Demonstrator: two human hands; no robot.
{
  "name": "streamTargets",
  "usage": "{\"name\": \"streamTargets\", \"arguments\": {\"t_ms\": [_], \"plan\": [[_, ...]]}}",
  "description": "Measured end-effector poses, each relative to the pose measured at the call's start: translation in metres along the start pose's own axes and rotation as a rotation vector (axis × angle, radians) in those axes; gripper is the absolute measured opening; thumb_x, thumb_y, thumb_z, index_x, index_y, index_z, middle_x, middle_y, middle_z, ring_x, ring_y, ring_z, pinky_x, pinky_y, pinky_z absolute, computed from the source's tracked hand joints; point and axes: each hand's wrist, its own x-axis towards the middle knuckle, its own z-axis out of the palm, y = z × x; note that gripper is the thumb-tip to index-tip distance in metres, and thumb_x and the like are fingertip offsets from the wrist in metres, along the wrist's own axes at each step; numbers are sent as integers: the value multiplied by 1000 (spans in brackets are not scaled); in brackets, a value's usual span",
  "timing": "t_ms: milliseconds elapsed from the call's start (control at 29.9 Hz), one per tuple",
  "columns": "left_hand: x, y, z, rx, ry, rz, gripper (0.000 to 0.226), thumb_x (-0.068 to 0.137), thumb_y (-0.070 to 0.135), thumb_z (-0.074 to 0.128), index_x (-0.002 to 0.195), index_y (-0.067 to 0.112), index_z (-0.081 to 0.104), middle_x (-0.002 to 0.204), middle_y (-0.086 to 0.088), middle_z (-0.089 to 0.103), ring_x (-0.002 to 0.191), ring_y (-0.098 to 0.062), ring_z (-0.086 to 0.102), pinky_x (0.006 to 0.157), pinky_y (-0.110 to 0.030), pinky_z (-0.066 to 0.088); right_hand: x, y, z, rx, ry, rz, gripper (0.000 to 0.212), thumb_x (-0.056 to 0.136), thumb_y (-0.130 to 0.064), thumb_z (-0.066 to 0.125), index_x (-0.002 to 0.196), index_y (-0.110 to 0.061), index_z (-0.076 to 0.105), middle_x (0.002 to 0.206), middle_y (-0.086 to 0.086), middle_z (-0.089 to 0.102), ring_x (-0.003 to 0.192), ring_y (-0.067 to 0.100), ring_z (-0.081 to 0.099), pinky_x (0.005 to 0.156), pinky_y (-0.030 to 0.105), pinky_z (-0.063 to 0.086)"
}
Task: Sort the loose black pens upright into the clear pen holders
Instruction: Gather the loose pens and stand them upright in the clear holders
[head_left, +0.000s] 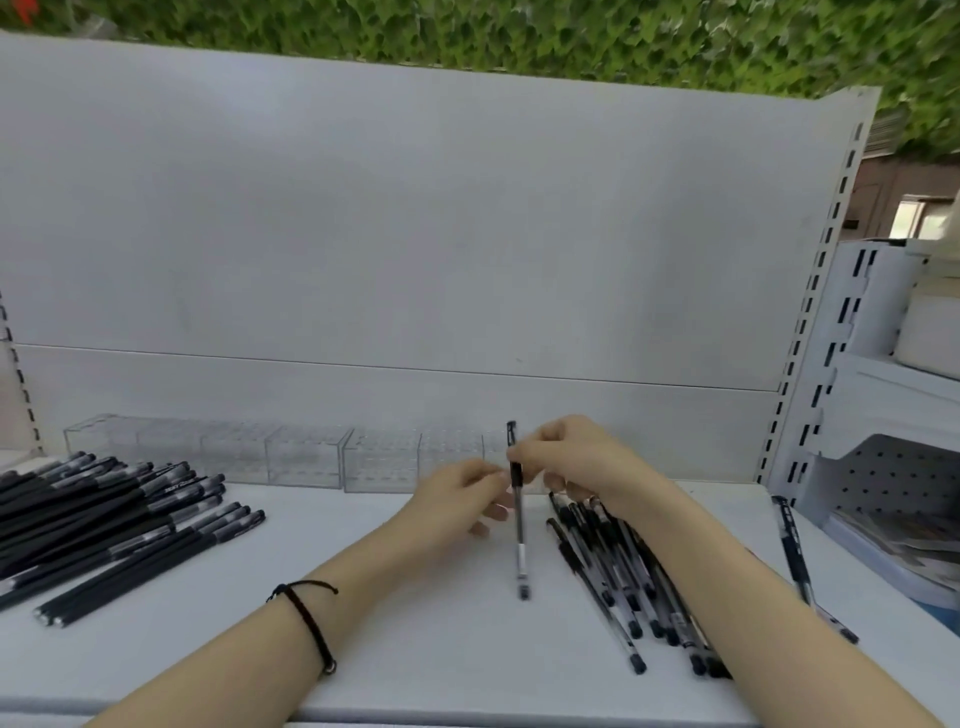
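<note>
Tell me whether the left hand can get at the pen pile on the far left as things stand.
Probably yes. Only bare shelf lies between the left hand and the left pen pile; it would first have to leave the pen that the right hand pinches.

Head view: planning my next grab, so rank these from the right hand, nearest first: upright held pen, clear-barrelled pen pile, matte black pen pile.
1. Upright black pen, centre, pinched in the right hand.
2. Clear-barrelled pen pile, right, under that wrist.
3. Matte black pen pile, far left.
</note>
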Motion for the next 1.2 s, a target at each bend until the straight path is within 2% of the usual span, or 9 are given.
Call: {"name": "streamTargets", "arguments": {"t_ms": [100, 301, 468, 569, 669, 803, 937, 1037, 1205], "plan": [[-4, 5, 1, -346, -145, -101, 22, 97, 20, 55, 114, 7, 61, 99, -15, 73, 86, -23, 71, 81, -36, 58, 0, -3, 0, 83, -22, -28, 12, 88, -22, 66, 81, -11, 65, 76, 5, 70, 45, 6, 45, 35, 18, 27], [-3, 1, 2, -638, -182, -185, 18, 100, 2, 44, 109, 1, 60, 79, -13, 70, 68, -20, 69, 64, -29, 59, 11, -3, -3, -77, -68, -38, 18, 88, -31, 67, 82, -14, 66, 73, 3, 71, 50, 10, 47, 40, 20, 32], [-3, 1, 1, -735, -137, -285, 14, 99, 4, 45, 104, 2, 58, 65, -7, 56, 49, -13, 49, 45, -21, 40, 8, 8, -10, -759, -63, 28, 33, 79, -41, 71, 61, -18, 55, 63, -4, 65, 53, 10, 51, 58, 24, 44], [0, -1, 1, -748, -92, -320, 13, 100, 16, 49, 96, 7, 57, 59, -2, 46, 42, -10, 36, 38, -18, 30, 4, 15, -5, -891, -122, 115, 35, 69, -42, 76, 59, -18, 54, 59, -7, 62, 58, 12, 54, 60, 25, 42], [0, -3, 3, -759, -89, -311, 21, 102, 19, 44, 96, 5, 58, 59, -4, 53, 42, -11, 45, 38, -19, 37, 3, 11, -3, -818, -163, 140, 23, 67, -34, 76, 63, -15, 65, 62, -4, 64, 60, 15, 55, 59, 25, 42], [-3, -1, 5, -741, -136, -316, 26, 104, 16, 40, 95, 1, 60, 79, -14, 72, 65, -20, 69, 55, -25, 55, 0, 0, -10, -517, -103, 103, 20, 74, -30, 74, 66, -14, 68, 63, 2, 63, 53, 17, 49, 44, 20, 33], [-5, 2, 8, -718, -162, -318, 27, 104, 15, 39, 98, -1, 60, 96, -19, 70, 83, -28, 70, 72, -33, 58, 2, -9, -18, -183, 19, 76, 16, 81, -24, 74, 75, -10, 69, 54, -7, 65, 37, 3, 43, 38, 17, 28], [-8, 5, 8, -707, -213, -287, 31, 105, 17, 34, 104, -1, 60, 94, -17, 73, 86, -30, 70, 86, -41, 53, 4, -11, -14, 6, 104, 33, 14, 83, -22, 73, 80, -9, 69, 67, -1, 69, 44, 5, 45, 38, 17, 28], [-9, 5, 9, -735, -202, -324, 28, 105, 26, 35, 105, 8, 57, 62, -1, 55, 48, -13, 49, 46, -24, 44, 6, -2, -7, 97, 167, -40, 22, 88, -25, 69, 87, -4, 69, 70, 2, 69, 41, 4, 43, 38, 17, 30]]}}
